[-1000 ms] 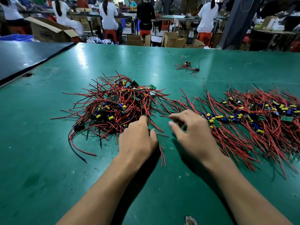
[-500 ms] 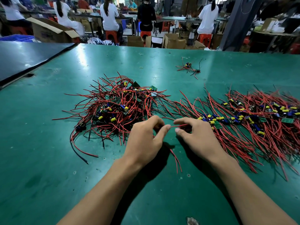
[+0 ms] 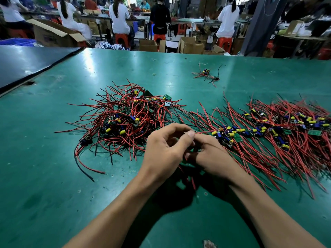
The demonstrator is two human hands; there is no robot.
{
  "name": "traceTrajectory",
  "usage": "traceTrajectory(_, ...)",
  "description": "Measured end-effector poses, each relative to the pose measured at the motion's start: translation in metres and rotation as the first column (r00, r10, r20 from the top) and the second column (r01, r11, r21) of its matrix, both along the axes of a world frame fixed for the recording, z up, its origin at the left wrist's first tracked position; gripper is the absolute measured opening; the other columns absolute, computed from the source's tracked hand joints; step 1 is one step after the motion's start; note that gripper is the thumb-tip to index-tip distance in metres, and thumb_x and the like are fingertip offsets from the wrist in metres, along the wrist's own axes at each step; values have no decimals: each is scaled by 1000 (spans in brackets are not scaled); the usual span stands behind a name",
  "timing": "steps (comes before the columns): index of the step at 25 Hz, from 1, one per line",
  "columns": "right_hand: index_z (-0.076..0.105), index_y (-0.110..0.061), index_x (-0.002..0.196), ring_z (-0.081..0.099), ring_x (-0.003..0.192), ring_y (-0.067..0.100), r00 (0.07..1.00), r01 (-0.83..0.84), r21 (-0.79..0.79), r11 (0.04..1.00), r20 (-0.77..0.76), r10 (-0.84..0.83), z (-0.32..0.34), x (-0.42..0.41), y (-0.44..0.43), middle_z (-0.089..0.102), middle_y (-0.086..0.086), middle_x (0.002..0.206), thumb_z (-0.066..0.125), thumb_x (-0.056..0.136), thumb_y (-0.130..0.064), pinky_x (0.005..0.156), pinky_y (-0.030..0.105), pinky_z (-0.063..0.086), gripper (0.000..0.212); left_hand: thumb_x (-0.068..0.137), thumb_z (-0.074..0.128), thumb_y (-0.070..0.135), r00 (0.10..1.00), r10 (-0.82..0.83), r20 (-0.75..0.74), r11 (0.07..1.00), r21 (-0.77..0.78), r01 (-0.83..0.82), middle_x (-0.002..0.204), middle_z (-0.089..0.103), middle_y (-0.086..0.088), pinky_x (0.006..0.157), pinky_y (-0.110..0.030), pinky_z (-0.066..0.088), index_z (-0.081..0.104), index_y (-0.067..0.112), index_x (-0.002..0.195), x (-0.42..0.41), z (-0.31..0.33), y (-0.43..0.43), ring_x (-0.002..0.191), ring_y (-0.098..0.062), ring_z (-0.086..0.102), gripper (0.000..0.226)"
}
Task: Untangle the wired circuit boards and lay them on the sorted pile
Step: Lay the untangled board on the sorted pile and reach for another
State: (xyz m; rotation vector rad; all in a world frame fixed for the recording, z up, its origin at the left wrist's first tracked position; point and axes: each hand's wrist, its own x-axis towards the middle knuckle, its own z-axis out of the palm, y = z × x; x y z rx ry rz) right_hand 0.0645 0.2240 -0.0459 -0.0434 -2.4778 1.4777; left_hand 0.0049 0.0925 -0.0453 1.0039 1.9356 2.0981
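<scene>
Red wire (image 3: pixel 204 131): pinched at its left end, stretching right toward sorted pile (image 3: pixel 279 140).
Left hand (image 3: pixel 166 149): thumb and forefinger pinch it.
Right hand (image 3: pixel 212 155): curled beside; hold unclear.

Bright overhead light, glare on table (image 3: pixel 93 58), soft shadows, bowed edges

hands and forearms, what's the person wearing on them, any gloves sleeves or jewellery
Nothing that shows. The left hand and right hand are gloveless, no rings on the visible fingers. Both forearms are bare down to the frame edge: no sleeve, watch or wristband. The left thumbnail looks short and unpainted.
</scene>
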Motion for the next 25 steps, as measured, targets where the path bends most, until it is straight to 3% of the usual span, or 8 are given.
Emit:
traceTrajectory(5,72,-27,80,61,74,12,990,-127,-162,979,-87,115,-1,2,-4,71,-4,79,68,94,-12,70,28,48,20,88,62,20,965,-106,238,984,162,68,62,66,-13,37,-19,32,69,2,85,-8,8,-5,35,-17,43,20)
traceTrajectory(7,74,-29,88,64,76,10,991,-107,-196,975,-106,87,-1,1,-7,74,-4,83,70,90,-22,72,22,49,8,86,61,27,944,-109,310,977,209,45,62,64,-12,36,-19,31,69,5,89,-12,10,-7,32,-18,43,24)
traceTrajectory(9,76,-31,94,66,78,6,989,-96,-253,963,-130,64,-1,0,-11,76,-7,86,71,87,-25,74,18,50,11,86,59,32,920,-130,370,969,246,38,62,60,-10,38,-18,31,70,9,88,-15,11,-8,32,-18,41,26)
traceTrajectory(12,76,-23,98,70,72,8,985,16,-245,969,-162,-57,-1,-3,-9,77,-5,83,69,92,-13,67,18,52,13,88,60,34,892,-100,440,966,256,-18,64,56,-4,39,-18,28,70,11,88,-16,10,-8,35,-17,40,25)
traceTrajectory(14,74,-15,98,72,71,15,963,123,-359,925,-182,-198,2,-4,-2,78,2,86,68,90,-17,65,21,54,10,92,61,25,891,38,452,966,212,-148,58,54,0,38,-17,26,68,6,87,-18,7,-8,35,-13,39,20)
traceTrajectory(18,74,-13,86,65,61,13,938,153,-731,665,-104,-331,11,-3,15,73,3,76,66,84,-28,57,20,53,18,91,66,18,904,287,318,946,53,-319,62,55,0,49,-22,36,67,11,79,-23,2,-9,53,-10,44,14)
traceTrajectory(23,71,-18,71,49,49,7,968,104,-863,494,-26,-249,16,-4,19,57,-3,61,63,82,-35,50,17,46,22,87,73,21,982,188,-26,977,-98,-190,83,73,5,70,-28,54,74,19,92,-9,1,-6,73,-17,64,5)
traceTrajectory(25,68,-21,69,43,45,5,973,136,-880,454,32,-229,18,-4,19,51,-7,57,61,84,-40,47,14,41,25,87,73,21,989,135,-53,977,-159,-142,84,74,4,61,-32,56,73,20,95,-6,2,-5,63,-21,64,8)
